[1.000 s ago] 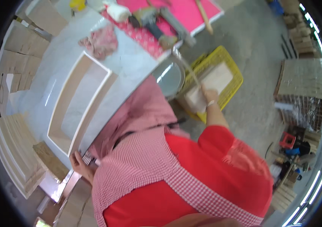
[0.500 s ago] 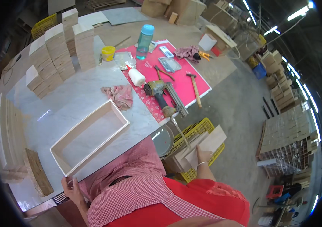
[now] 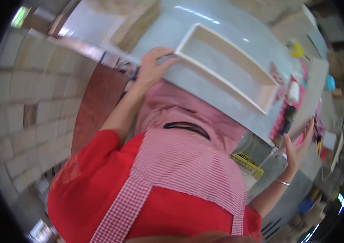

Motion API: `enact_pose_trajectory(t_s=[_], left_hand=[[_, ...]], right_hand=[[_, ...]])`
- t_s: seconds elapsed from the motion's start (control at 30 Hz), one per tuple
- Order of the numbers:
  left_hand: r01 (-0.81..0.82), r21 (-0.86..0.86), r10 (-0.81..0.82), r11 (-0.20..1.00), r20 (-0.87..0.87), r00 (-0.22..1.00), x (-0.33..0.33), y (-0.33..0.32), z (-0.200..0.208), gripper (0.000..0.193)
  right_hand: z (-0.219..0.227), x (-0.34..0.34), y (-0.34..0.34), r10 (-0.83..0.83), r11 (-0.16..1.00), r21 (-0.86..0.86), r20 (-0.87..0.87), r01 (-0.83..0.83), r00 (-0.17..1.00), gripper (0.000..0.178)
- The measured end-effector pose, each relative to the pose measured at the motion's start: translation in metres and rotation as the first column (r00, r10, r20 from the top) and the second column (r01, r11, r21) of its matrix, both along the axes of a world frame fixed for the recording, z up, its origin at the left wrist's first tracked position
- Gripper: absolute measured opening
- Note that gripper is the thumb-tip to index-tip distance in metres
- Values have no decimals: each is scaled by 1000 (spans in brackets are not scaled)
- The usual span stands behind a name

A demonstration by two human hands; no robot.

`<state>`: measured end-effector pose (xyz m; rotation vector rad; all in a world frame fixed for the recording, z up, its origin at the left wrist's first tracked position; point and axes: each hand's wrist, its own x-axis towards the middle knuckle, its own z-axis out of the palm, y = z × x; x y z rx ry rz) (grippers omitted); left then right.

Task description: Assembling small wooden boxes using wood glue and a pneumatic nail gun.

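A pale rectangular wooden box frame (image 3: pixel 224 77) lies on the grey-white tabletop (image 3: pixel 204 91), the grey surface showing inside it. My left hand (image 3: pixel 153 67) is at its near left corner, thumb and fingers on either side of that corner. Out to the right, my right hand (image 3: pixel 299 146) grips a thin, light wooden board (image 3: pixel 317 87) raised beside the table edge, thumb on the near side. The board covers part of the tools behind it. Blur hides the exact finger contact.
A white bottle (image 3: pixel 294 92), a crumpled pink cloth (image 3: pixel 277 79) and a dark-handled nail gun (image 3: pixel 288 115) lie on the table's right part. Below its edge stands a yellow crate (image 3: pixel 248 165). Stacked wooden pieces (image 3: pixel 34 97) fill the left; a rough wood block (image 3: pixel 137 26) lies on the tabletop.
The view has swung round. My right hand has lifted the board from the yellow crate up beside the table. My left hand stays by the same corner of the frame.
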<state>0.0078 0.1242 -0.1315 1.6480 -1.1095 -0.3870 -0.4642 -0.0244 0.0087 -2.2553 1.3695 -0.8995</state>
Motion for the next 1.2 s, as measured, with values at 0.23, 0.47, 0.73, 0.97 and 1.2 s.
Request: enact_pose_trajectory(t_s=[0.23,0.47,0.73,0.97,1.2], left_hand=[[-129,41,124,991,108,986,1,23,22,30],[-124,36,116,992,172,978,4,15,32,29],[-71,88,32,994,384,923,4,4,35,32],[-39,131,-13,991,371,928,12,1,47,28],[-59,244,-57,968,443,894,7,1,60,26]], right_hand=[[5,170,-23,541,821,75,-420,-566,729,109],[-4,196,-40,623,741,125,-495,-660,606,107],[-19,193,-57,598,760,155,-546,-631,586,105],[-37,191,-57,552,746,19,-576,-666,603,84],[-50,184,-64,634,570,-265,-461,-778,621,84]])
